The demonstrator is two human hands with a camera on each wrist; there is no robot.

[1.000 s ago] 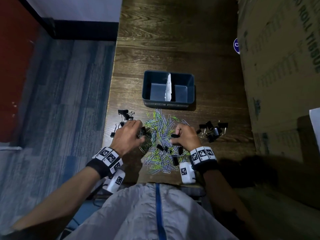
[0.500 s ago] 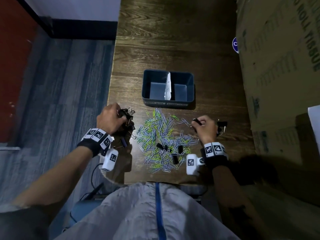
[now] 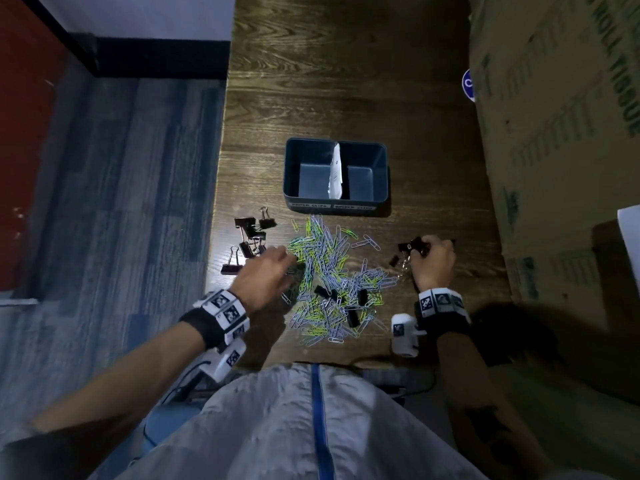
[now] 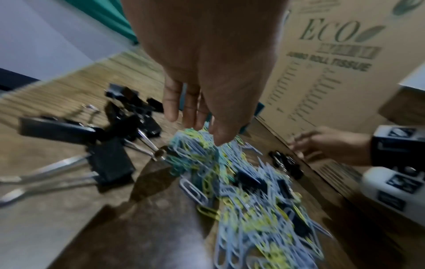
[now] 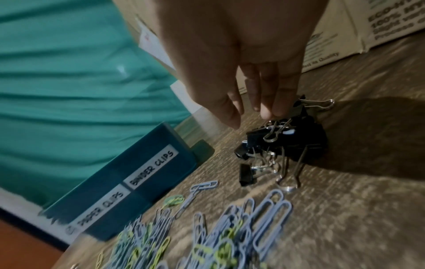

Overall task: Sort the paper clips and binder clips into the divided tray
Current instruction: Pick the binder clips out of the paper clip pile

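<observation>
Between your hands lay the paper clips point(image 3: 332, 271), the divided tray point(image 3: 336, 202) beyond them empty. Your left hand point(image 3: 265, 277) had swung back from the left binder clips point(image 3: 249, 242), fingers loose, holding nothing. Your right hand point(image 3: 433, 263) fingered the right binder clips point(image 5: 285, 142); whether it gripped any, I cannot tell. A cardboard box point(image 3: 561, 133) crowded your right.

Black fabric wristbands point(image 3: 202, 325) carry white blocks printed with square black markers. A small white camera housing point(image 3: 403, 335) (also marker-tagged) hangs under each wrist. The pale grey garment point(image 3: 277, 427) has a blue centre stripe.
</observation>
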